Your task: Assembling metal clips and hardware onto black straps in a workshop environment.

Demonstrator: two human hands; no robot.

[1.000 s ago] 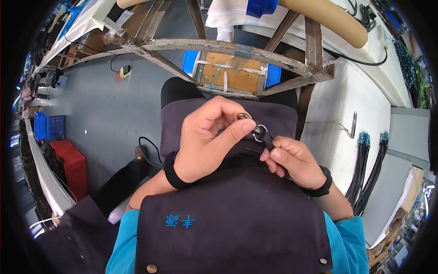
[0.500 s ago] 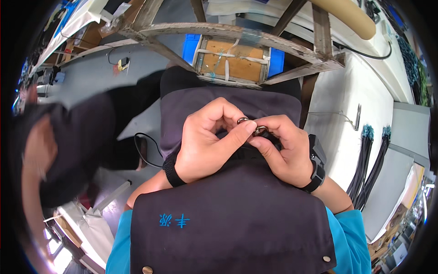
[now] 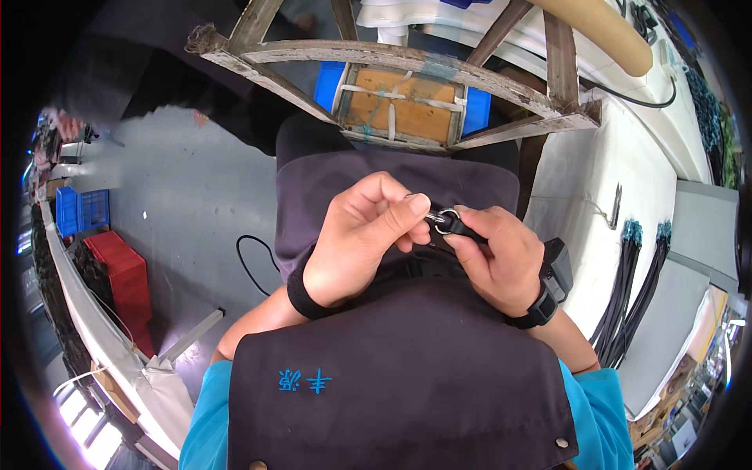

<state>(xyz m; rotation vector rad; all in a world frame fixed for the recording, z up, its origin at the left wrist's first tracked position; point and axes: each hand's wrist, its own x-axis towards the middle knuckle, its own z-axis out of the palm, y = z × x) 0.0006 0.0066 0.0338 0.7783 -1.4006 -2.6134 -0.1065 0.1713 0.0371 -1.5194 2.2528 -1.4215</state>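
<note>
Over my lap, my left hand (image 3: 348,239) pinches a small shiny metal clasp (image 3: 429,217) between thumb and fingers; much of the clasp is hidden by the thumb. A round metal ring (image 3: 441,229) sits beside it, touching or linked with it; I cannot tell which. My right hand (image 3: 507,257) grips the short black strap (image 3: 468,230) that carries the ring, thumb below and fingers above. Beneath both hands lies the dark apron (image 3: 392,345) that covers my lap and chest.
A worn wooden frame (image 3: 392,53) stands ahead, with a wooden board (image 3: 399,117) between blue bins. On the right, a white-covered table (image 3: 576,188) bears tweezers (image 3: 617,205) and bundled black cords (image 3: 624,290). A red crate (image 3: 125,286) sits left. A person in dark clothing (image 3: 180,74) is at upper left.
My hands have drawn slightly apart, so the clasp, ring and black strap show more plainly. The person on the left has moved forward, uncovering the red crate and a blue crate.
</note>
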